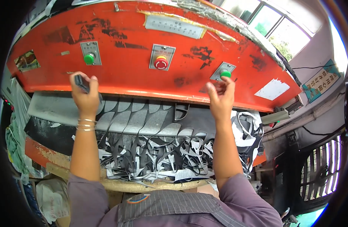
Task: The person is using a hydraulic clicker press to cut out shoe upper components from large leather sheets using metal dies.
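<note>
My left hand point(85, 96) is closed around a small dark grey stack of cut pieces point(82, 83), just below the left green push button point(89, 58). My right hand point(221, 97) is raised at the right green push button point(226, 74). Its fingers are partly curled and apart with nothing between them, and the fingertips look to be at the button's lower edge. Below the red machine beam point(128, 77), a metal cutting die point(181, 112) rests on black sheet material point(198, 117). Beside it on the left run rows of curved cut-out shapes.
A red and yellow stop button point(160, 62) sits mid-beam. Tangled black and white offcut strips point(159, 157) heap along the near edge, with more scraps point(245, 128) at the right. A white plastic bag point(53, 198) is low on the left. A barred window point(320, 166) is at the right.
</note>
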The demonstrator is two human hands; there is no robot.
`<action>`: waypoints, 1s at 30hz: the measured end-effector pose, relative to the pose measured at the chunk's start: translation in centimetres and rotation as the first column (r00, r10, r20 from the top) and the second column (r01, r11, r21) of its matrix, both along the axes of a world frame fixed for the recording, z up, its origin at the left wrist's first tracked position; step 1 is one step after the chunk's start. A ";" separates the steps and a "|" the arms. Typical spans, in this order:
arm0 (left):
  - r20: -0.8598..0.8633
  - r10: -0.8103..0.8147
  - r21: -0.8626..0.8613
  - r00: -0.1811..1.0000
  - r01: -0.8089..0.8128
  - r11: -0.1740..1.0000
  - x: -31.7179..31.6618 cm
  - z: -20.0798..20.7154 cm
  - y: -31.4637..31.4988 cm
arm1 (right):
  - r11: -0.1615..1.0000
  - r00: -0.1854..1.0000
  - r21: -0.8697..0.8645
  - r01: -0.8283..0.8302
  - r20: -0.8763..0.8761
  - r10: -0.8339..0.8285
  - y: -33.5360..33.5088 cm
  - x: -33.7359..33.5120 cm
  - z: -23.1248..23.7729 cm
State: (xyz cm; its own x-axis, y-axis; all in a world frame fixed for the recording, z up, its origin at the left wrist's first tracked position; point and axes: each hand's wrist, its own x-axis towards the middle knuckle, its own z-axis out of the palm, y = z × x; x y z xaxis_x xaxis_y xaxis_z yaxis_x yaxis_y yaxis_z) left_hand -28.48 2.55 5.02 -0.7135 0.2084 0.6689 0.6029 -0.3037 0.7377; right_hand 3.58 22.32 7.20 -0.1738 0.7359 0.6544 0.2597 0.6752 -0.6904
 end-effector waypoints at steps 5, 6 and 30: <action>-0.221 0.043 -0.411 0.974 -0.133 0.902 -3.2 4.4 -3.7 | 0.932 0.983 0.323 0.162 0.031 -0.182 -0.8 -0.1 2.2; -0.225 0.047 -0.402 0.973 -0.137 0.905 -2.3 4.8 -5.0 | 0.983 0.997 0.179 0.030 -0.075 -0.016 -2.1 1.0 1.5; -0.091 -0.562 -0.927 0.822 0.137 0.350 21.8 -6.5 -14.1 | 0.846 0.284 -0.297 -0.444 0.848 0.447 -22.3 6.2 -9.9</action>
State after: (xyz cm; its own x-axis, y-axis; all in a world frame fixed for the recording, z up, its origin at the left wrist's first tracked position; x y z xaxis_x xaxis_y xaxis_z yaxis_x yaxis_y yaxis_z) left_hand -6.68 -11.56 -1.52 -0.1887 0.9753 0.1152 0.8617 0.1082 0.4957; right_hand 9.82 0.04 -2.73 -0.9321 0.3536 -0.0790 0.3611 0.8887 -0.2826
